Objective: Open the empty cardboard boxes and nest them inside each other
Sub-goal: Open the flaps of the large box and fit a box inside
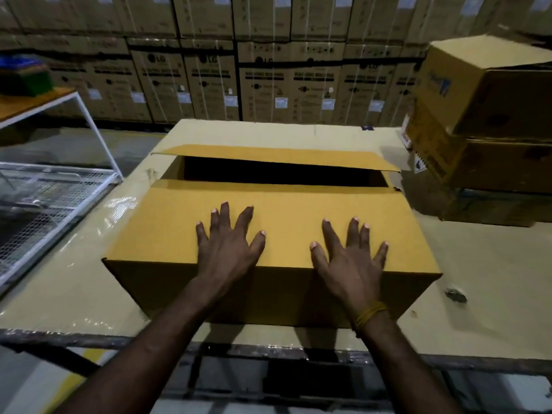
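Cardboard box [268, 228]: smooth, rectangular, long axis left-right on table [478, 264]. Far flap raised. Left hand [228, 243] and right hand [349, 261] flat, fingers spread, pressing near flap.

Bare forearms without sleeves; a yellow thread band [370, 316] wraps the right wrist.

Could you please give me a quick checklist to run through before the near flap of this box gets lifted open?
1. Far flap raised: ok.
2. Near flap free to lift: not ok, left hand and right hand lie flat on it.
3. Box fully on table: ok.
4. Box empty: cannot tell, interior dark.
5. Stacked boxes at right clear of it: ok.
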`<state>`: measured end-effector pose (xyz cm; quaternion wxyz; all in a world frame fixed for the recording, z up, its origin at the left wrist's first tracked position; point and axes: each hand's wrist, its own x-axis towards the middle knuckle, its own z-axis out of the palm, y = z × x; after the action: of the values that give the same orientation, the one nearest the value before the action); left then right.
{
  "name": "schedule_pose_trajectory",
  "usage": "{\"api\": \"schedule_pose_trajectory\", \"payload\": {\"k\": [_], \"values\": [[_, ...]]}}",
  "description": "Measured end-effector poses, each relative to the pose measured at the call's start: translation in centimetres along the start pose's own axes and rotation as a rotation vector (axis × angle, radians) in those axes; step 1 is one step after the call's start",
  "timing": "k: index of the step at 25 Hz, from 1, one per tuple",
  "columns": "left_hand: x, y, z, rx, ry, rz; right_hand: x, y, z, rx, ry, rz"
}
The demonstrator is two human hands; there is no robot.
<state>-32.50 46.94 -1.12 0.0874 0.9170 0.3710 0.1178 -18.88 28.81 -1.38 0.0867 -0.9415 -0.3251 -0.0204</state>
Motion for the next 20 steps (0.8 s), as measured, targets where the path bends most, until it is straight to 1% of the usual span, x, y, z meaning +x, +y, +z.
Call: {"api": "schedule_pose_trajectory", "payload": {"k": [3,6,10,14,17,20], "values": [[2.5,-1.1,-0.2,-0.012,-0.023,0.082,2.8,-2.1,-0.3,-0.012,-0.07,-0.066],[5.1,-2.3,-0.2,-0.074,0.021,0.21,5.9,-4.5,0.0,0.031,-0.064,-0.09],[9.5,-4.0,-0.2,-0.103,0.079,0.306,9.8,-8.5,0.6,0.105,0.033,-0.068],[13.5,-5.5,0.1,0.025,0.238,0.415,13.4,-11.0,1.2,0.145,0.064,-0.044],[16.0,-5.8,0.0,0.034,0.325,0.463,15.6,-11.6,1.2,0.119,0.128,-0.029],[18.6,-5.6,0.0,0.07,0.36,0.465,17.6,-11.5,1.0,0.031,0.212,-0.038]]}}
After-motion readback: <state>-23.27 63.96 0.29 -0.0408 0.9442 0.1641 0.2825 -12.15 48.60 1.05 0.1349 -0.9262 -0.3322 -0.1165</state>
